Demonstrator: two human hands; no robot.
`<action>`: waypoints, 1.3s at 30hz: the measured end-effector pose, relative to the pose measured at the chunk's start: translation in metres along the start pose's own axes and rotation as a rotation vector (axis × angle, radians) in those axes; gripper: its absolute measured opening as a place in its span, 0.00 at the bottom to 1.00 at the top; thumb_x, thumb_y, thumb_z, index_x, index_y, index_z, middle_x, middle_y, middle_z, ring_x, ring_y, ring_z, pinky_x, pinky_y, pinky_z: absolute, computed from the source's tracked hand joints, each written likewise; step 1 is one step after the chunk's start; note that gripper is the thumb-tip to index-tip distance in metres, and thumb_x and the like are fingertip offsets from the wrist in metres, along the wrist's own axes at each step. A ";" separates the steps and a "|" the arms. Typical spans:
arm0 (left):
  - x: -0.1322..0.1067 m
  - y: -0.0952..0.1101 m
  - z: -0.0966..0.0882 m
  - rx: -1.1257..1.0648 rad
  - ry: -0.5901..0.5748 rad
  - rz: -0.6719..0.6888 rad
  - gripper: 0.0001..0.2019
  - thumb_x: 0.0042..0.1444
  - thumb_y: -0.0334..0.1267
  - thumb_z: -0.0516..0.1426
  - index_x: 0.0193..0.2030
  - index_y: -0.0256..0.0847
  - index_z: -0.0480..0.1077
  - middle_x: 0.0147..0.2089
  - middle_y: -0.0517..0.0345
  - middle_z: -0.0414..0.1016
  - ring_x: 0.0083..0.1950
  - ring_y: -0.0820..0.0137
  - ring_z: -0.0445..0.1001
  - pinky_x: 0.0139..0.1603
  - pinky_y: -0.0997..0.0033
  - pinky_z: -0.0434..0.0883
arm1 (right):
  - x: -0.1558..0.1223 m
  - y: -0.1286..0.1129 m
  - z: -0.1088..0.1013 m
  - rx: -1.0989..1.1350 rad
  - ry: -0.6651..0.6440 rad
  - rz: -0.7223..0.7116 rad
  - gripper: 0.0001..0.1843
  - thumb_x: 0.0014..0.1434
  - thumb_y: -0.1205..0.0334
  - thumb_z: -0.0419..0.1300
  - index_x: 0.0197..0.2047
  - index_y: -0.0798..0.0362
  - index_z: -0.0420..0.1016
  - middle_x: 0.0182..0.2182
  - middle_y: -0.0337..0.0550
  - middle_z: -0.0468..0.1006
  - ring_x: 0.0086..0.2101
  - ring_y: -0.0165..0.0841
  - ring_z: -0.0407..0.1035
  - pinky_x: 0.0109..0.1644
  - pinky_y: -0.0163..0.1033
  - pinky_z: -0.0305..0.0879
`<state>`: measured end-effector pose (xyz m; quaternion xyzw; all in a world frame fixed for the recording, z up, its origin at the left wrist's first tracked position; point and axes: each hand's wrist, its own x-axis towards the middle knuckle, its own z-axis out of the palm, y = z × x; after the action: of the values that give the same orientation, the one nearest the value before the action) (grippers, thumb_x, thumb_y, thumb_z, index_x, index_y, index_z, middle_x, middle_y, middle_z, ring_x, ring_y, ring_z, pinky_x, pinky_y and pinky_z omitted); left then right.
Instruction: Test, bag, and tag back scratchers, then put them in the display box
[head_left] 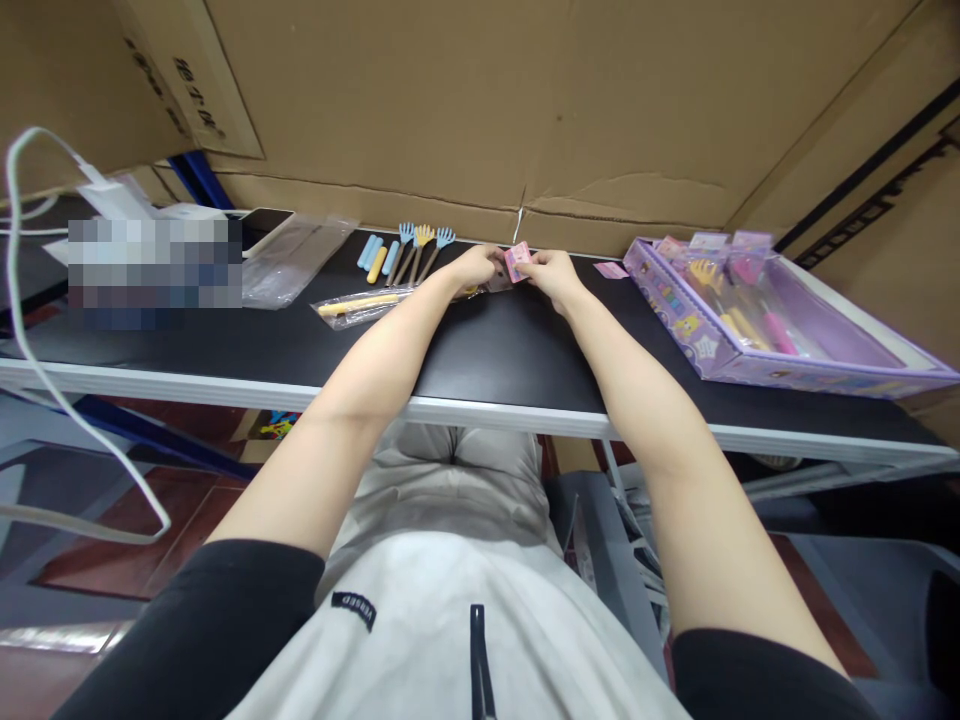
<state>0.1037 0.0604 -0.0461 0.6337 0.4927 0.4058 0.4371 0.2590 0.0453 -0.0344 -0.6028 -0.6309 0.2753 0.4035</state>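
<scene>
Both my arms reach across a black table (225, 345) to its far edge. My left hand (477, 267) and my right hand (550, 271) pinch a small pink card (517, 261) between them, fingers closed on its two sides. Under the card lies a clear plastic bag (495, 287), partly hidden by my left hand. Just left of my left hand lies a clear bag with a yellow stick toy (360, 305). Behind it sit several small blue and yellow hand-shaped sticks (409, 250).
A purple display box (757, 330) full of packed toys stands at the right, with a pink card (611, 269) beside it. Empty clear bags (289, 262), a phone and a white charger with its cable (112, 200) lie at the left. Cardboard walls the back.
</scene>
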 end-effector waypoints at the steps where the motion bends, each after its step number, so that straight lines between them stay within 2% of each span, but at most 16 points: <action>1: 0.000 0.001 0.000 -0.012 0.016 -0.018 0.23 0.44 0.17 0.56 0.46 0.36 0.78 0.38 0.53 0.84 0.46 0.63 0.82 0.56 0.64 0.74 | 0.001 0.001 0.002 0.026 0.011 0.027 0.15 0.56 0.71 0.67 0.26 0.50 0.65 0.28 0.37 0.70 0.35 0.33 0.69 0.51 0.42 0.72; 4: -0.003 0.004 -0.002 -0.060 0.051 -0.055 0.29 0.43 0.15 0.55 0.54 0.37 0.73 0.41 0.55 0.84 0.43 0.65 0.80 0.54 0.65 0.74 | 0.001 0.001 0.005 0.169 -0.006 0.070 0.17 0.57 0.76 0.67 0.28 0.49 0.65 0.29 0.39 0.73 0.36 0.34 0.73 0.52 0.44 0.76; 7: -0.005 0.007 -0.003 -0.084 0.054 -0.070 0.30 0.42 0.15 0.56 0.54 0.37 0.72 0.41 0.53 0.84 0.45 0.64 0.80 0.56 0.63 0.73 | -0.002 -0.001 0.008 0.285 -0.025 0.100 0.16 0.58 0.79 0.65 0.30 0.49 0.67 0.29 0.39 0.74 0.34 0.33 0.75 0.50 0.46 0.80; 12: -0.004 0.008 -0.003 -0.075 0.082 -0.022 0.25 0.44 0.17 0.60 0.51 0.35 0.73 0.38 0.55 0.83 0.48 0.63 0.81 0.58 0.65 0.72 | -0.006 -0.006 0.007 0.369 -0.031 0.145 0.15 0.60 0.79 0.63 0.31 0.51 0.69 0.28 0.38 0.75 0.32 0.30 0.73 0.51 0.44 0.80; 18: 0.000 0.003 0.001 -0.072 0.121 0.010 0.20 0.48 0.18 0.59 0.48 0.36 0.73 0.32 0.60 0.80 0.43 0.66 0.79 0.55 0.67 0.72 | -0.007 -0.010 -0.002 0.436 -0.125 0.188 0.12 0.56 0.80 0.65 0.34 0.53 0.73 0.30 0.41 0.79 0.36 0.31 0.75 0.54 0.44 0.78; 23: -0.001 0.003 0.002 -0.079 0.146 0.017 0.16 0.48 0.20 0.62 0.45 0.36 0.75 0.34 0.57 0.81 0.44 0.65 0.80 0.55 0.66 0.72 | -0.009 -0.014 -0.008 0.456 -0.128 0.275 0.12 0.56 0.82 0.62 0.33 0.54 0.74 0.27 0.41 0.78 0.35 0.32 0.75 0.56 0.47 0.77; 27: -0.004 0.006 0.002 -0.073 0.147 0.015 0.15 0.49 0.20 0.61 0.44 0.35 0.75 0.33 0.58 0.80 0.44 0.65 0.79 0.56 0.67 0.72 | -0.008 -0.011 -0.009 0.450 -0.159 0.254 0.13 0.56 0.82 0.65 0.34 0.55 0.74 0.28 0.41 0.79 0.35 0.33 0.76 0.57 0.50 0.78; 35: -0.007 0.010 0.003 -0.082 0.130 0.019 0.13 0.52 0.18 0.59 0.42 0.37 0.74 0.32 0.60 0.78 0.44 0.67 0.79 0.57 0.68 0.73 | -0.012 -0.013 -0.010 0.398 -0.187 0.248 0.13 0.58 0.83 0.66 0.33 0.55 0.74 0.26 0.43 0.80 0.31 0.32 0.76 0.52 0.47 0.80; 39: -0.004 0.007 0.001 -0.086 0.113 0.033 0.16 0.48 0.19 0.61 0.43 0.36 0.75 0.34 0.57 0.80 0.45 0.66 0.80 0.57 0.67 0.73 | -0.015 -0.014 -0.011 0.356 -0.187 0.235 0.13 0.58 0.82 0.68 0.31 0.55 0.74 0.26 0.43 0.80 0.30 0.32 0.76 0.53 0.48 0.80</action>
<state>0.1058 0.0552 -0.0401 0.5987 0.4879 0.4688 0.4286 0.2594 0.0275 -0.0196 -0.5633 -0.5327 0.4820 0.4082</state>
